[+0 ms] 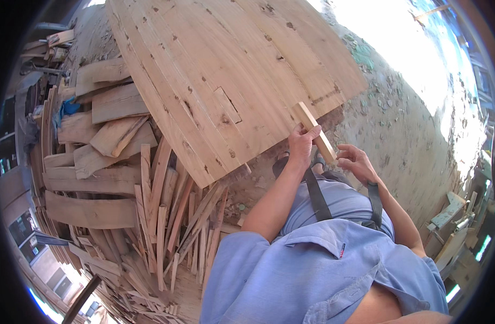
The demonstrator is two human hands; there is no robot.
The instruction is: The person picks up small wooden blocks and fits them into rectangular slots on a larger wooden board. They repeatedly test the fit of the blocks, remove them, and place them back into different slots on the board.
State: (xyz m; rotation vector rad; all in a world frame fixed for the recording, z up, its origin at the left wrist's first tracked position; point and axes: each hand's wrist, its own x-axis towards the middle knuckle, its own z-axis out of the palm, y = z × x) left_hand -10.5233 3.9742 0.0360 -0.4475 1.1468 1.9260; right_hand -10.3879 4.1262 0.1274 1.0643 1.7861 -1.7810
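Observation:
My left hand [302,144] is closed around a short, pale wood strip [326,147], with the thumb lying across its side. The strip slants over the near edge of a large wooden panel [226,70], its upper end above the boards. Close to the strip's lower end is my right hand [356,162], fingers loosely bent and apart; nothing shows in them. Whether its fingertips touch the strip I cannot make out. The panel is made of joined planks with knots, cracks and a small rectangular inset patch [227,105].
Rough boards [115,102] are stacked left of the panel, with many thin wood offcuts [166,216] leaning below them. Dusty ground [399,129] with scattered debris stretches to the right. More scrap wood [453,237] lies at the right rim.

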